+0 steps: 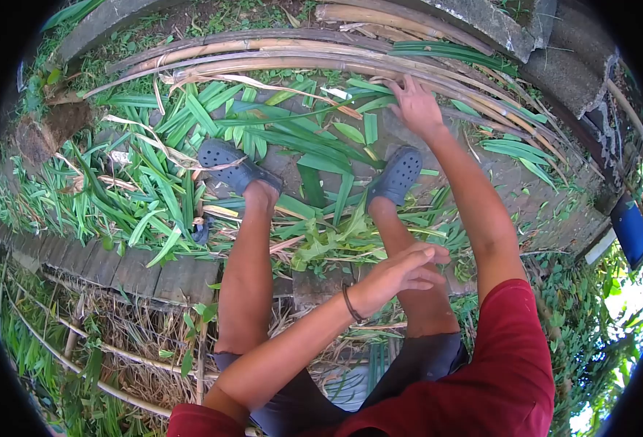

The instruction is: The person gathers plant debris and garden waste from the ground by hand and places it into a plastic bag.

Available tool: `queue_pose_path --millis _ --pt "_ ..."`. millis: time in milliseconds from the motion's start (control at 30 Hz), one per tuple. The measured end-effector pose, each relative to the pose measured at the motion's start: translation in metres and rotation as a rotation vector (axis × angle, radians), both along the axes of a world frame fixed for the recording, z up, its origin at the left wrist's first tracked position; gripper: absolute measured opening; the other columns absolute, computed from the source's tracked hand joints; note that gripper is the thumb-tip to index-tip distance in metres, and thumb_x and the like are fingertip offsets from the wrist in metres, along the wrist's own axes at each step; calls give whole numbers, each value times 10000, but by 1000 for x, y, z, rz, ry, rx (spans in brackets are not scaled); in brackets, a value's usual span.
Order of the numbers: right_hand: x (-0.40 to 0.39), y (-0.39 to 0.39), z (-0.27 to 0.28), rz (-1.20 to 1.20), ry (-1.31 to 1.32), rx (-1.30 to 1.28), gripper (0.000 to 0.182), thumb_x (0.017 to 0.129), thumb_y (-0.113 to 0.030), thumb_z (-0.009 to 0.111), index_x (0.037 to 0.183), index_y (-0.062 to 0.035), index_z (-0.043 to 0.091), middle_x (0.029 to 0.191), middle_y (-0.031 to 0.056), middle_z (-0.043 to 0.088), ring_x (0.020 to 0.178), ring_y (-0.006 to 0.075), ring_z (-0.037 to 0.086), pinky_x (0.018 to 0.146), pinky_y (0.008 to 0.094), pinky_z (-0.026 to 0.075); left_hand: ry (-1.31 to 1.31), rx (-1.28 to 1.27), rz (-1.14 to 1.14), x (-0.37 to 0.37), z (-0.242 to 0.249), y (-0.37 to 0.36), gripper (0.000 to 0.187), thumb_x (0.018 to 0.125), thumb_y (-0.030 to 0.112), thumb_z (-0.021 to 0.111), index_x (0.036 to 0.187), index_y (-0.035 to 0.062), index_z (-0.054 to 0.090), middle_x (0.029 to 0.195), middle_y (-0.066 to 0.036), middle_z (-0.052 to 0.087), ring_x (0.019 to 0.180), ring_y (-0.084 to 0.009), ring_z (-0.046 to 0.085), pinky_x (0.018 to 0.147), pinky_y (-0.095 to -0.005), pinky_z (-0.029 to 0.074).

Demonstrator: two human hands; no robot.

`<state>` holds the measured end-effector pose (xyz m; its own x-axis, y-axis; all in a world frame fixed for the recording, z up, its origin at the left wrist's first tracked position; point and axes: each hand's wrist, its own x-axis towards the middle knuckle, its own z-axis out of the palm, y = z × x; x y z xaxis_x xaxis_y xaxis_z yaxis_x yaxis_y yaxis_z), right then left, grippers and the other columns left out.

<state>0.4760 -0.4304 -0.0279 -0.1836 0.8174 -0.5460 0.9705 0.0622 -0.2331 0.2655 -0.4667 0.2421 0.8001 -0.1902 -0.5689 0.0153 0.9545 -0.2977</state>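
Observation:
My right hand point(417, 109) is stretched forward with its fingers spread, palm down. Its fingertips are right at the edge of the long bamboo poles point(321, 64) and beside the tip of a green leaf point(367, 86). Across my body, my left hand point(401, 279), with a dark band at the wrist, hovers over my right leg. Its fingers are loosely bent and apart, and nothing shows in them. Between my feet lies a heap of long strap-like green leaves point(299, 138), some cut short, with dry brown strips among them.
My grey clogs point(401, 171) stand among the leaves. A brown stump-like lump point(50, 132) sits at the left. More long leaves point(521, 151) lie at the right by the poles. Wooden slats point(143, 273) edge the ground nearer me, and concrete pieces point(565, 65) stand at upper right.

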Motion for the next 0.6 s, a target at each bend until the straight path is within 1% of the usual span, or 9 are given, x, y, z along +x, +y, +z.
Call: queue_pose_path --millis 67,100,167,200,233,333,400,533,600 --pt "-1 0 4 1 24 18 595 844 -261 714 1390 -171 496 1266 94 521 1178 278 556 974 435 467 -5 -4 -3 -1 1 -2 538 1070 445 369 1405 33 454 1416 -120 492 1210 -228 563 1048 -377 409" --pt "-1 0 2 3 23 21 595 844 -261 714 1390 -171 496 1266 94 521 1178 278 556 974 435 467 -14 -3 -4 -1 1 -2 538 1070 446 368 1401 30 455 1413 -122 494 1212 -228 561 1049 -375 408" --pt "-1 -1 -4 147 -13 -49 735 844 -278 733 1485 -201 383 1293 99 497 1167 286 559 988 430 461 -12 -7 -3 0 1 0 537 1071 446 367 1398 29 456 1412 -122 495 1213 -227 559 1051 -373 406" --pt "-3 1 -6 82 15 -83 600 868 -273 704 1409 -176 464 1272 95 520 1154 279 572 1002 420 451 -8 -16 -5 0 1 1 536 1071 446 366 1394 28 457 1411 -123 495 1215 -226 557 1052 -371 405" --pt "-5 3 -8 82 17 -80 600 868 -273 704 1409 -176 464 1272 95 520 1154 279 572 1002 420 451 -5 -13 -6 0 1 1 536 1071 446 366 1394 28 457 1411 -123 495 1215 -226 557 1052 -371 405" --pt "-9 4 -29 93 52 38 410 882 -238 664 1262 -140 546 1187 87 582 1126 264 588 978 413 456 9 -6 -3 -1 0 2 534 1071 445 366 1395 29 457 1413 -122 493 1213 -226 557 1051 -367 405" --pt "-8 0 -39 185 144 121 247 876 -199 631 1104 -120 579 1077 78 633 1076 253 614 930 412 469 12 -17 -5 -2 0 0 530 1073 440 362 1397 31 453 1416 -121 489 1209 -225 558 1051 -364 405" --pt "-9 -15 -37 220 127 99 211 843 -181 635 1040 -119 593 1009 84 651 1033 253 629 905 401 466 -14 -11 -4 -1 1 1 528 1071 439 367 1398 34 454 1412 -122 491 1208 -224 559 1053 -367 403" --pt "-14 -22 -34 -49 210 185 171 842 -200 646 977 -101 613 894 114 674 892 298 669 838 441 496 -7 0 12 -1 2 0 523 1069 435 369 1401 41 453 1406 -120 493 1206 -227 559 1057 -378 399"
